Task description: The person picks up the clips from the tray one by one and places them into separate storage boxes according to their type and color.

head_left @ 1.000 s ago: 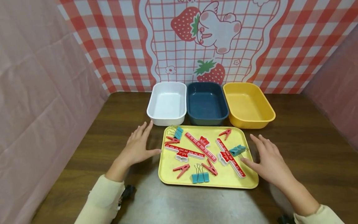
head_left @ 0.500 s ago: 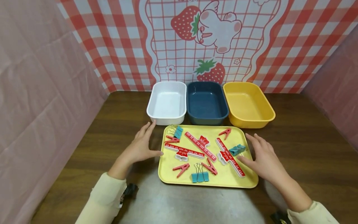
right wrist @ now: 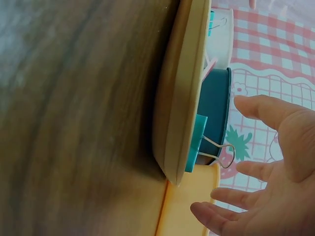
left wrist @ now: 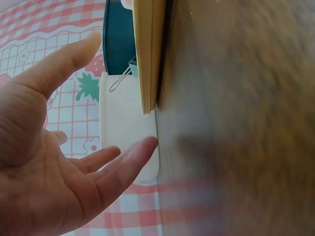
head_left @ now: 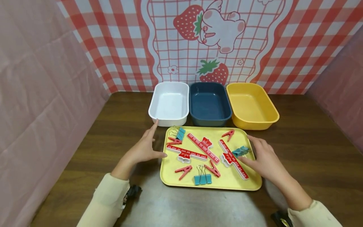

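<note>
The left hand [head_left: 143, 149] and right hand [head_left: 267, 160] flank the yellow tray [head_left: 170, 173], thumbs spread wide from the fingers. From the head, the right thumb overlaps the nearest teal binder clip [head_left: 239, 152]; the right wrist view shows its wire handles in full, ungripped. The tray holds three binder clips, four red clothespins [head_left: 185, 171] and three long red clips [head_left: 203, 148]. Beyond stand white [head_left: 168, 122], navy [head_left: 210, 122] and yellow bins [head_left: 253, 126].

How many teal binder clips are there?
3. On the yellow tray, the first clip lies in the far left corner, the second clip near the right edge, the third clip near the front edge.
</note>
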### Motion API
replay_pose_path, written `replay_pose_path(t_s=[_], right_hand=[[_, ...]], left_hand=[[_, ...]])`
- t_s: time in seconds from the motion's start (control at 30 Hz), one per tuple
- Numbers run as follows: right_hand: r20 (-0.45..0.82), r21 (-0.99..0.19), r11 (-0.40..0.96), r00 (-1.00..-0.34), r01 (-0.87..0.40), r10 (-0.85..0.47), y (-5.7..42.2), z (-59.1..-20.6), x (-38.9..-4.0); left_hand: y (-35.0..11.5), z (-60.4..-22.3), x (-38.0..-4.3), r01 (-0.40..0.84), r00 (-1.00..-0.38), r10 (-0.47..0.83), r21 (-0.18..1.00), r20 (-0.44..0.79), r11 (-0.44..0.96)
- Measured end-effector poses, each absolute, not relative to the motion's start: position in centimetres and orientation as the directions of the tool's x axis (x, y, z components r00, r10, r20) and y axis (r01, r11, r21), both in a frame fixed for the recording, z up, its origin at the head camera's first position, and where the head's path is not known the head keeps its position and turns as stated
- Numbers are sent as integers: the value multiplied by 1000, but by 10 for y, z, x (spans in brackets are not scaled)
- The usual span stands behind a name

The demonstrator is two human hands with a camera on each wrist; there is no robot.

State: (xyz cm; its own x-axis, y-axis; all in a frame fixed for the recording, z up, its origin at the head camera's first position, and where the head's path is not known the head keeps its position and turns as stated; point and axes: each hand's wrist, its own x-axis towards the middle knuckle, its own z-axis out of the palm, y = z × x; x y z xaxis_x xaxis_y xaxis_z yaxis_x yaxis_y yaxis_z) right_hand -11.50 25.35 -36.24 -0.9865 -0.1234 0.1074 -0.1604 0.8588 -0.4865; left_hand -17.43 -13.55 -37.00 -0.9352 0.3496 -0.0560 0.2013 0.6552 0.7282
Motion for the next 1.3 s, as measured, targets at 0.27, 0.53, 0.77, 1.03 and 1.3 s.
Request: replay_pose_path(t_s=[0.27,0.53,0.77,1.03,1.3], right_hand=[[82,-498,853,-988,-155,-131,251,-364,-118],[93,-530,831,-985,-170,-143,251,-364,-121],[52,-534,835,-991,-135,-127,251,-365,-124],[36,-527,841,-992,-124,-124,251,-368,-128],[50,-546,824,-988,-151,-147,250,-370,-128]], left_hand=[[-135,-372,-179,145,-936,338,772,-95,618],[-133,-374,-182,-35,-913,353,900,-206,434],[-131,-377,-186,-173,-898,324,916,-297,361],[-127,-381,-189,-242,-884,313,913,-348,329],[-128,-387,-191,-264,-866,341,914,-365,308]])
